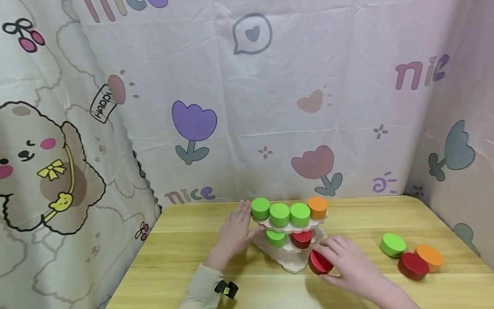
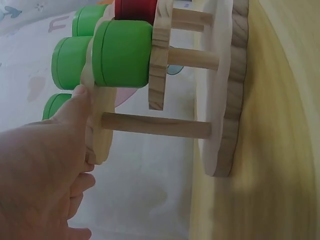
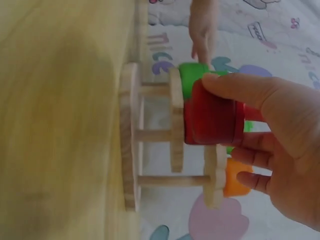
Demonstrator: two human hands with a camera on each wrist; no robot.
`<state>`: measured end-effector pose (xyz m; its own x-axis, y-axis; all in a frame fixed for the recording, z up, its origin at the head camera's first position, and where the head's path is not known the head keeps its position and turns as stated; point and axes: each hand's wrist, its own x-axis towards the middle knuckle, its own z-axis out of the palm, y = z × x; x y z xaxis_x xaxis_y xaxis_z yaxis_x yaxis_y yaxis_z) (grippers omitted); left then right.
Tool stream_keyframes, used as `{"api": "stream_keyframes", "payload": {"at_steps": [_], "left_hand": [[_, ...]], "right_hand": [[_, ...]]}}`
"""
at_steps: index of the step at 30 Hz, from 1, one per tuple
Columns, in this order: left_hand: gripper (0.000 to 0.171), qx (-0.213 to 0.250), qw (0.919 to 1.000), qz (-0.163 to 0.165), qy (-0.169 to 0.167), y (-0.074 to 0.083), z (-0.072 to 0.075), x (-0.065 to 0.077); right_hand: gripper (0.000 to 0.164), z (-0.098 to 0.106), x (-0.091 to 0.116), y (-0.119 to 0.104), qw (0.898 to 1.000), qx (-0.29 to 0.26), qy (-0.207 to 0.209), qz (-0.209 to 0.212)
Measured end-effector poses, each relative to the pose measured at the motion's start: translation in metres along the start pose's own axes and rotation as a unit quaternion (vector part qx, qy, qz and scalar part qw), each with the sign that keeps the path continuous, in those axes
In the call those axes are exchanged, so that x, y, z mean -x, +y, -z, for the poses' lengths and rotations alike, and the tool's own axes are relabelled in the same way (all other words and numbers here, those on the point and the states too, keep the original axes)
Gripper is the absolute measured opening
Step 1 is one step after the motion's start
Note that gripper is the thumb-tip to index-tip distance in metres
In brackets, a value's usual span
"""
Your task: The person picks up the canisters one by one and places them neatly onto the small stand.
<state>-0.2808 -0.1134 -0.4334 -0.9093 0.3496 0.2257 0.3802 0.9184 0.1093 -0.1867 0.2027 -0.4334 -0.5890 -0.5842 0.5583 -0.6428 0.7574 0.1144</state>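
Note:
A three-tier pale wooden stand (image 1: pixel 295 262) with scalloped edges stands on the table. On its top tier sit several green discs (image 1: pixel 279 214) and one orange disc (image 1: pixel 317 207); the middle tier bears a green disc (image 1: pixel 275 238) and a red disc (image 1: pixel 302 239). My left hand (image 1: pixel 236 229) holds the top tier's left edge, thumb at the front and fingers along the side. My right hand (image 1: pixel 349 266) pinches another red disc (image 3: pixel 215 112) between thumb and fingers, just off the stand's front right. In the right wrist view that disc partly hides the middle tier.
To the right on the wooden table (image 1: pixel 386 296) lie a loose green disc (image 1: pixel 393 245), an orange disc (image 1: pixel 429 257) and a dark red disc (image 1: pixel 413 266), the last two touching. A printed cloth (image 1: pixel 247 107) hangs behind the table and along its sides.

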Motion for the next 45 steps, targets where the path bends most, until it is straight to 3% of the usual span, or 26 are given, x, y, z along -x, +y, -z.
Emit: {"api": "stream_keyframes", "payload": {"at_steps": [7,18,26,31,38,45], "left_hand": [[0.083,-0.005,0.9997,-0.025,-0.002,-0.012,0.003,0.002],[0.079,0.031,0.9985,-0.043,-0.012,-0.019,0.000,0.005],[0.081,0.038,0.9979,-0.051,-0.008,-0.019,0.000,0.004],[0.082,0.039,0.9980,-0.049,-0.007,-0.020,0.000,0.002],[0.081,0.044,0.9979,-0.047,-0.006,-0.021,0.000,-0.002],[0.081,0.046,0.9978,-0.048,-0.006,-0.019,0.001,-0.003]], "right_hand": [[0.075,-0.012,-0.002,-0.014,0.998,-0.027,0.021,0.055],[0.066,-0.017,-0.002,-0.031,0.994,-0.070,-0.076,0.029],[0.057,-0.028,-0.010,-0.046,0.997,-0.044,-0.008,0.055],[0.054,-0.036,-0.017,-0.059,0.998,-0.037,0.037,0.031],[0.049,-0.040,-0.024,-0.070,0.994,-0.104,-0.001,-0.032],[0.047,-0.044,-0.030,-0.075,0.993,-0.110,0.009,-0.048]]}}
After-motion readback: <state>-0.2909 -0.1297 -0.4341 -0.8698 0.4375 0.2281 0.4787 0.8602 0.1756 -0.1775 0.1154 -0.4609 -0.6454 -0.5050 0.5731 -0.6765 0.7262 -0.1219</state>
